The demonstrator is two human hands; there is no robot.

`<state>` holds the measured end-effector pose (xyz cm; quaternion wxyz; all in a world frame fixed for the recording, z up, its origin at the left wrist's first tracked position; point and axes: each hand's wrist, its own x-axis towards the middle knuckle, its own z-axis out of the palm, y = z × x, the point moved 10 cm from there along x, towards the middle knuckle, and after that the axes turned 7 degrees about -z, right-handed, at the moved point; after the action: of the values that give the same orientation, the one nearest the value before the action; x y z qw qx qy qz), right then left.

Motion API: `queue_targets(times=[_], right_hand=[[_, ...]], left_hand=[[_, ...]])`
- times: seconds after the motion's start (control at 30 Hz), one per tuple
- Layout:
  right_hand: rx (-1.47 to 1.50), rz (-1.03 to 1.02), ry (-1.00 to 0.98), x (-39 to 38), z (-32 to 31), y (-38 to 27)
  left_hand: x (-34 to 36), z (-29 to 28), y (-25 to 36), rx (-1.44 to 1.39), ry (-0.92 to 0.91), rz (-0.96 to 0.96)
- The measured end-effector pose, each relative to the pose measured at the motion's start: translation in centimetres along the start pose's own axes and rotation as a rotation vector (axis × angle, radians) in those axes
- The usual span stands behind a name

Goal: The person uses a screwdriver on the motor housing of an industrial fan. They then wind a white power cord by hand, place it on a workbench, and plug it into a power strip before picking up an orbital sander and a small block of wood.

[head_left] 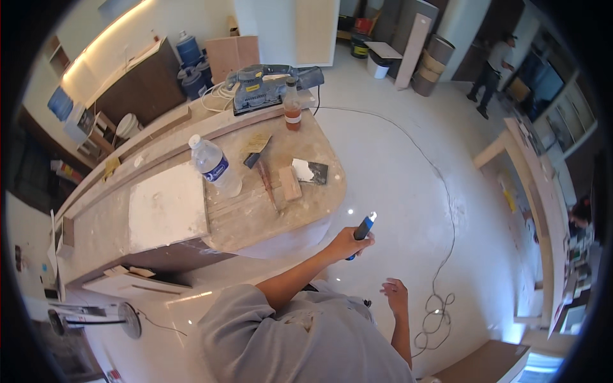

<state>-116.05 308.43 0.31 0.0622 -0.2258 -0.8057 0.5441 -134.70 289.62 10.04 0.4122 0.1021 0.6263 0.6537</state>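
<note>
In front of my body, above the pale floor, my left hand (pixel 350 245) is closed round a blue-and-black utility knife (pixel 364 228) with a bright metal tip pointing up and away. My right hand (pixel 395 294) hangs lower and to the right, fingers loosely bent and apart, with nothing in it. Nearest the knife is the dusty workbench (pixel 249 223). On its near end lie a small wood block (pixel 290 183), a dark plate smeared with white paste (pixel 311 171), a thin reddish-brown stick (pixel 265 182) and a dark-handled scraper (pixel 253 157).
A clear plastic bottle (pixel 216 165), a glass bottle of amber liquid (pixel 293 115), a power sander (pixel 255 89) and a white-coated board (pixel 167 207) occupy the bench. A cable (pixel 451 210) loops over the floor. A wooden frame (pixel 527 166) stands right; another person (pixel 495 70) stands far right.
</note>
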Motion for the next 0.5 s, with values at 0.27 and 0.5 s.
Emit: queue_targets(times=[0.27,0.5], right_hand=[[0.212,0.06,-0.23,23.2,4.0,-8.1],[0.15,-0.433,-0.661,47.3,15.3,-28.0]], left_hand=[[2.6,-10.1,11.4,-0.512,0.305,0.159],[0.6,-19.0,12.6,-0.394,0.894,0.216]])
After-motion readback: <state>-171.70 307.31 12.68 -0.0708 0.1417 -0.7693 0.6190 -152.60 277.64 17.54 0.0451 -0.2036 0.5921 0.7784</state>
